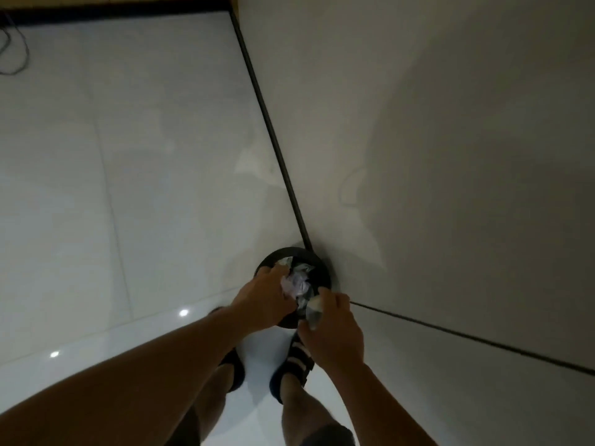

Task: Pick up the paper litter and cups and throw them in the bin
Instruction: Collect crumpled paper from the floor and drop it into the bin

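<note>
A round black bin (291, 252) stands on the floor against the wall corner, just beyond my feet. Crumpled white paper (297, 283) fills its mouth. My left hand (265, 299) is over the bin's left side, fingers closed around the crumpled paper. My right hand (333, 329) is at the bin's near right edge, gripping a pale paper cup (314, 312) between thumb and fingers. The bin's near rim is hidden by both hands.
Glossy white floor tiles (128, 188) spread to the left. A grey wall (450, 156) with a dark skirting line rises on the right. A thin black cable (14, 53) lies at the far top left. My sandalled feet (296, 362) stand right below the bin.
</note>
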`<state>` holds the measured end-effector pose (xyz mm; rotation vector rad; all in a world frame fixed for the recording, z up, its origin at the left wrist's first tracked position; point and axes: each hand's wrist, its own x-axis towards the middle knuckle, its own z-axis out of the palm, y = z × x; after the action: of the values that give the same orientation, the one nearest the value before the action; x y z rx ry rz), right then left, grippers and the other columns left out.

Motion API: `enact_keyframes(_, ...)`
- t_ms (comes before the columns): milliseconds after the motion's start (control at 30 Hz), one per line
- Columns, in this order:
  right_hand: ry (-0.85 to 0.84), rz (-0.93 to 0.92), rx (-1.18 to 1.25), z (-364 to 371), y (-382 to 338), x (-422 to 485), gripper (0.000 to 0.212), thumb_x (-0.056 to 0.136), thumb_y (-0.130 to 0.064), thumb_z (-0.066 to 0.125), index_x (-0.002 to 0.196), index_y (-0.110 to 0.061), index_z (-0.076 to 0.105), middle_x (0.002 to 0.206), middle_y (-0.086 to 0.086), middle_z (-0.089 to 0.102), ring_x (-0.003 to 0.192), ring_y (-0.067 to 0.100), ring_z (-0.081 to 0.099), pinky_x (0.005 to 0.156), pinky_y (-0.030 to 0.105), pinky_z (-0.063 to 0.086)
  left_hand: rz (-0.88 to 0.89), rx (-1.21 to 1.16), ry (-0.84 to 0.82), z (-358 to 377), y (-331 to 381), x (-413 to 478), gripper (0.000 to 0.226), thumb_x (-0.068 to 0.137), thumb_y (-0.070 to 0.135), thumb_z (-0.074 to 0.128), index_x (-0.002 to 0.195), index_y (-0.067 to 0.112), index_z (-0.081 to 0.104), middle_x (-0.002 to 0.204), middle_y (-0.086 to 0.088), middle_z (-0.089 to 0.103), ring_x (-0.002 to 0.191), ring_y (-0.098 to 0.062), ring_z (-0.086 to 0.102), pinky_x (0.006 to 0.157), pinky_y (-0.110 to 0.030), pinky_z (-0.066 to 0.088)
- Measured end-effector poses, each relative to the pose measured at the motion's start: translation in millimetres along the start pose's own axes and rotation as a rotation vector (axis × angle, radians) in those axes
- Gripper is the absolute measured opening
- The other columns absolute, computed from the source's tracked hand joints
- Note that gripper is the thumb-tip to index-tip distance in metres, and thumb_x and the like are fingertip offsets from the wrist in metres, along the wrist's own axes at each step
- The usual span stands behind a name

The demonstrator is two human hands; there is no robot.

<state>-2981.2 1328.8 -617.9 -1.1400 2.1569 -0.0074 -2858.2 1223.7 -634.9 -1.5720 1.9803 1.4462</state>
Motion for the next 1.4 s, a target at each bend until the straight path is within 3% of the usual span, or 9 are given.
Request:
enact_keyframes(100, -0.044, -0.016, -0.030, 49.3, 20.0, 65.9, 0.073, 0.084, -0.042, 0.066, 0.145, -0.021, 0.031, 0.136, 0.004, 0.042, 0.113, 0.018, 0.053, 0.086, 0.028, 0.052, -0.032, -0.017, -0.026, 29.8, -26.9, 69.1, 0.072, 0.080, 0.040, 0.068, 0.141, 0.025, 0.034, 0.130, -0.008, 0.045, 0.112, -0.028, 0.053, 0.093, -0.038, 0.049)
enact_keyframes(233, -0.103, 0.032, 0.019, 98.5, 44.3, 109.9, 0.083, 0.081, -0.047, 0.071, 0.147, -0.020, 0.028, 0.143, 0.005, 0.036, 0.116, 0.022, 0.055, 0.082, 0.027, 0.051, -0.022, -0.089, -0.109, 60.7, -57.7, 123.0, 0.076, 0.078, 0.036, 0.072, 0.142, 0.024, 0.033, 0.134, -0.004, 0.047, 0.122, -0.027, 0.048, 0.100, -0.042, 0.045)
enact_keyframes(467, -0.190, 0.076, 0.047, 97.3, 40.2, 84.6, 0.075, 0.087, -0.042, 0.063, 0.150, -0.022, 0.026, 0.146, 0.004, 0.037, 0.123, 0.021, 0.051, 0.093, 0.033, 0.050, -0.145, -0.092, -0.117, 53.3, -70.9, 108.9, 0.073, 0.083, 0.043, 0.062, 0.146, 0.021, 0.031, 0.140, -0.011, 0.045, 0.121, -0.029, 0.050, 0.098, -0.038, 0.045)
enact_keyframes(633, -0.157, -0.015, -0.030, 23.5, -2.2, 41.9, 0.076, 0.090, -0.049, 0.057, 0.152, -0.025, 0.020, 0.154, 0.002, 0.026, 0.134, 0.018, 0.041, 0.098, 0.028, 0.044, -0.142, -0.032, -0.010, -28.2, -34.4, 50.6, 0.075, 0.081, 0.045, 0.062, 0.146, 0.028, 0.028, 0.145, -0.006, 0.037, 0.126, -0.026, 0.044, 0.090, -0.032, 0.039)
enact_keyframes(767, -0.084, -0.130, -0.118, -46.2, -54.3, 9.5, 0.077, 0.089, -0.054, 0.053, 0.152, -0.028, 0.017, 0.157, 0.001, 0.022, 0.139, 0.020, 0.034, 0.100, 0.028, 0.042, -0.063, 0.094, 0.124, -111.7, 3.3, -11.0, 0.075, 0.085, 0.047, 0.058, 0.148, 0.030, 0.023, 0.154, -0.001, 0.027, 0.139, -0.024, 0.027, 0.107, -0.043, 0.034)
enact_keyframes(967, -0.029, -0.291, -0.170, -124.9, -137.4, -41.7, 0.079, 0.088, -0.058, 0.053, 0.153, -0.030, 0.016, 0.159, 0.000, 0.017, 0.140, 0.023, 0.029, 0.106, 0.040, 0.041, -0.041, 0.268, 0.232, -188.6, 24.8, -121.6, 0.075, 0.088, 0.054, 0.048, 0.151, 0.028, 0.016, 0.159, -0.002, 0.015, 0.146, -0.025, 0.008, 0.116, -0.047, 0.021)
enact_keyframes(1167, -0.028, -0.546, -0.308, -151.4, -204.3, -107.5, 0.078, 0.087, -0.059, 0.052, 0.152, -0.028, 0.020, 0.157, 0.001, 0.018, 0.140, 0.023, 0.024, 0.105, 0.042, 0.039, -0.184, 0.202, 0.377, -193.1, 5.1, -242.3, 0.079, 0.085, 0.055, 0.052, 0.150, 0.025, 0.019, 0.158, -0.005, 0.017, 0.145, -0.027, 0.012, 0.114, -0.050, 0.023)
enact_keyframes(1400, -0.148, -0.859, -0.554, -115.5, -240.9, -214.8, 0.076, 0.088, -0.059, 0.051, 0.151, -0.025, 0.023, 0.154, 0.003, 0.023, 0.136, 0.026, 0.027, 0.104, 0.042, 0.038, -0.438, -0.054, 0.636, -122.9, -46.1, -393.8, 0.078, 0.084, 0.055, 0.052, 0.150, 0.026, 0.022, 0.157, -0.002, 0.020, 0.144, -0.025, 0.014, 0.113, -0.049, 0.025)
